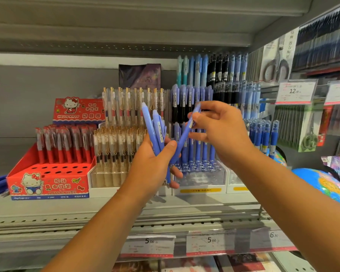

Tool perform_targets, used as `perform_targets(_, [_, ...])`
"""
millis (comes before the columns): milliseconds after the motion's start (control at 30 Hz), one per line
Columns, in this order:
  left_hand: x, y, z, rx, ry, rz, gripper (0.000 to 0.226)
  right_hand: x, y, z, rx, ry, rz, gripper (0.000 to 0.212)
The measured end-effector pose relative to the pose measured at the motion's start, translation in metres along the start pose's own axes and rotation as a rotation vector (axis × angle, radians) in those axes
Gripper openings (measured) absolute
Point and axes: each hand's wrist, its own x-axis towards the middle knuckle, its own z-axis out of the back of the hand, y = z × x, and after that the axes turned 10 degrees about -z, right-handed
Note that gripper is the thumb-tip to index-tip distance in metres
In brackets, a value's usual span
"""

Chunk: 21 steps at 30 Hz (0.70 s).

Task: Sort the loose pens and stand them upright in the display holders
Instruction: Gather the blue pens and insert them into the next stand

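Shelf edge (67, 218) lies below left hand (151, 165) gripping pens (155, 128).

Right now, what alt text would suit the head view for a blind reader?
The left hand grips a bundle of blue pens while the right hand pinches one pen among them, before a shelf of pen holders.

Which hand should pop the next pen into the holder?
Right. The right hand pinches one blue pen, close to the clear holder of matching pens. The left hand is busy gripping the bundle of pens.
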Motion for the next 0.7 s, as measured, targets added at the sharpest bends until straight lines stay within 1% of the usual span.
perform_targets(133, [0.002,0.002,0.001,0.015,-0.024,-0.023,0.013,0.009,-0.001,0.012,0.043,-0.057,0.002,0.024])
perform_targets(233, [0.003,0.002,0.001,0.077,-0.040,-0.066,0.026,0.015,-0.004,0.019,0.045,-0.105,0.012,0.023])
perform_targets(267, [0.003,0.002,0.001,0.107,-0.046,-0.079,0.027,0.017,-0.005,0.021,0.019,-0.117,0.027,0.023])
perform_targets(367, [0.004,0.005,0.002,0.158,-0.070,-0.097,0.014,0.023,-0.008,0.024,-0.093,-0.144,0.066,0.025])
perform_targets(433, [0.005,0.005,0.002,0.145,-0.075,-0.106,0.008,0.027,-0.012,0.025,-0.180,-0.158,0.092,0.027])
perform_targets(567, [0.005,0.003,0.001,0.134,-0.094,-0.119,0.010,0.033,-0.020,0.024,-0.310,-0.159,0.120,0.032])
perform_targets(700, [0.004,0.003,0.000,0.132,-0.111,-0.121,0.008,0.036,-0.027,0.022,-0.384,-0.144,0.123,0.032])
